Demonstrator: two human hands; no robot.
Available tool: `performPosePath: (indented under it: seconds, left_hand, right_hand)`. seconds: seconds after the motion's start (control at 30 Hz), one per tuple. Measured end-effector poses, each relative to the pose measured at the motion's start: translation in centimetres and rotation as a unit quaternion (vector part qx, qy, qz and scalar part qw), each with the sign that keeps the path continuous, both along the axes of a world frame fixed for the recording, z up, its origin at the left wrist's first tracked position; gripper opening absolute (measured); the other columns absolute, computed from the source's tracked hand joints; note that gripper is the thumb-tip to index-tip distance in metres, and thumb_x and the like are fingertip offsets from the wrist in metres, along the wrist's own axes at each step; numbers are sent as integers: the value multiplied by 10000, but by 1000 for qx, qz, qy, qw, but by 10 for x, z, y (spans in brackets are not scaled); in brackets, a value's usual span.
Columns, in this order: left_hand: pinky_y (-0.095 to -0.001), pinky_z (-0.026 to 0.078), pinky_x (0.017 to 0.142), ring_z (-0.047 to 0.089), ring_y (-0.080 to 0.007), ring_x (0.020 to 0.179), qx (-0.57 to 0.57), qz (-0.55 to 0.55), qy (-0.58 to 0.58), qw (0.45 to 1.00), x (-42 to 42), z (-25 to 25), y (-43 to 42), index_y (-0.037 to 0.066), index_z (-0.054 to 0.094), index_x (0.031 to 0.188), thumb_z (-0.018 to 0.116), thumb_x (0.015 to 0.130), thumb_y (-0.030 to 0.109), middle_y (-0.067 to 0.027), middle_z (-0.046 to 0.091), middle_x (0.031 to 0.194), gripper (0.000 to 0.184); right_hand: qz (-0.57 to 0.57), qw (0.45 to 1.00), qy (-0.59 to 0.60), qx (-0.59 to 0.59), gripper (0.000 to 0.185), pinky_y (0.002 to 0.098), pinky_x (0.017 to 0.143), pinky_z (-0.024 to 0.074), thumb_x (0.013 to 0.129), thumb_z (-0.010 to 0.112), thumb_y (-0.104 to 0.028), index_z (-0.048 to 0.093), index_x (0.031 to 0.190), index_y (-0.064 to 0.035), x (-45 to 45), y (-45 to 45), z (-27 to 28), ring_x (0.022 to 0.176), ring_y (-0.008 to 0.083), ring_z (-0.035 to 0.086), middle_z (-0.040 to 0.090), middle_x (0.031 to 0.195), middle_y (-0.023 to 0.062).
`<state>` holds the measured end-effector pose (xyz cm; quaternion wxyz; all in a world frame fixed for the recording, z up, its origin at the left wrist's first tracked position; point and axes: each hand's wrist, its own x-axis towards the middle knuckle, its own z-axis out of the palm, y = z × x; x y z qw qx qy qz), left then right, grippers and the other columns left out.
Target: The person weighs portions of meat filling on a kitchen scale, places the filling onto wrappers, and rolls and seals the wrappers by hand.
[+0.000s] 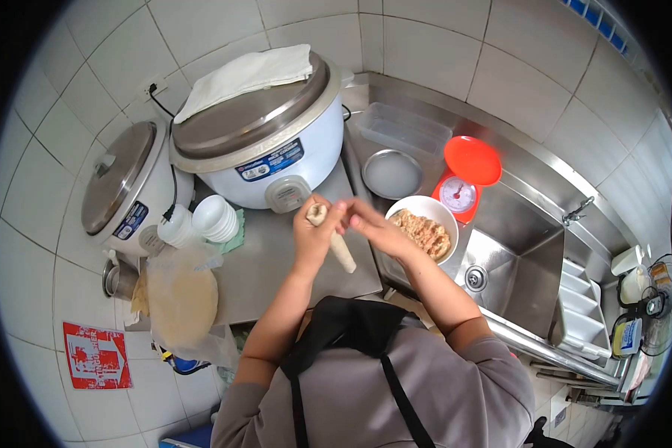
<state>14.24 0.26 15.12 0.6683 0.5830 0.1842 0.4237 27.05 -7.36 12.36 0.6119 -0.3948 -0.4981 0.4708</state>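
A long pale roll of thin wrapper (pixel 343 254) is held in my left hand (pixel 311 237), its fingers closed around the upper part. The roll's open end faces up above the fist, and its lower end slants down to the right. My right hand (pixel 375 230) is just beside the left one, slightly blurred, with fingers and thumb apart and nothing visible in them. Close to the right wrist stands a white bowl (pixel 455 221) of orange-brown ground filling (pixel 425 235). At the left, a stack of round pale wrappers (pixel 184 295) lies in a plastic bag.
A large rice cooker (pixel 257 175) with a folded white cloth (pixel 246 78) stands behind; a smaller cooker (pixel 123 183) is left. White cups (pixel 215 219), a round metal pan (pixel 393 174), a clear plastic tray (pixel 403 131), a red scale (pixel 457 194) and a sink (pixel 511 254) surround the counter.
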Motion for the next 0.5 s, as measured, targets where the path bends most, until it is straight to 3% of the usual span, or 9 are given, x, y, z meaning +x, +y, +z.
performPosePath:
  seconds: [0.07,0.1,0.13,0.17,0.2,0.23,0.33,0.4,0.5]
  left_hand:
    - [-216,419,572,530,-76,662,-21,7,-16,1000,7,5,6,87,464,729,620,874,115,-23,553,713,215]
    - [-259,437,771,547,-107,863,29,23,-5,999,10,3,12,68,529,849,598,892,137,-53,582,886,107]
    - [-276,410,835,529,-126,933,46,26,-18,998,15,1,16,55,526,928,589,896,133,-64,571,953,105]
    - [-293,384,898,511,-145,1004,63,30,-30,997,20,0,20,42,524,1007,580,899,128,-75,560,1019,149]
    - [-310,357,961,493,-164,1074,80,33,-43,995,25,-3,25,30,521,1086,571,903,124,-86,549,1086,212]
    - [-345,311,1023,431,-208,1185,48,21,-40,998,24,-11,29,3,417,1254,543,910,102,-114,472,1236,380]
    - [-353,343,990,457,-222,1134,159,136,49,977,4,-57,41,-1,393,1254,594,876,100,-143,478,1237,439]
    - [-392,341,984,468,-279,1115,293,203,139,924,-31,-71,24,-12,422,1225,610,852,121,-169,487,1210,438]
    - [-435,328,970,455,-345,1078,325,264,261,870,-92,-128,-2,-22,458,1164,608,826,240,-191,492,1136,453]
  right_hand:
    - [69,997,-11,-17,442,316,909,403,912,581,-328,436,1194,-20,4,3,-5,1023,136,500,528,1053,60]
    - [98,995,-30,-21,410,305,887,418,918,574,-310,444,1178,-22,10,8,-7,983,134,524,540,1025,59]
    - [127,990,-48,-27,378,294,866,433,923,568,-293,452,1162,-24,16,13,-8,943,132,547,551,996,57]
    - [135,989,-54,-21,315,261,783,469,933,553,-263,462,1128,-33,26,19,-7,814,114,574,565,923,41]
    - [139,988,-47,-46,312,257,760,475,932,554,-261,464,1127,-35,38,26,-3,799,110,572,565,912,38]
    - [143,986,-40,-71,309,254,737,481,931,556,-260,466,1126,-37,51,31,2,784,106,570,565,901,34]
    - [97,979,-85,-158,311,238,631,495,921,572,-268,490,1122,-45,98,49,19,733,81,560,555,868,17]
    - [68,972,-135,-178,392,244,629,497,914,581,-282,478,1206,-42,144,74,18,720,91,563,567,895,28]
    - [-74,918,-306,-240,464,292,630,500,879,607,-278,504,1240,-4,207,112,20,709,130,586,617,919,79]
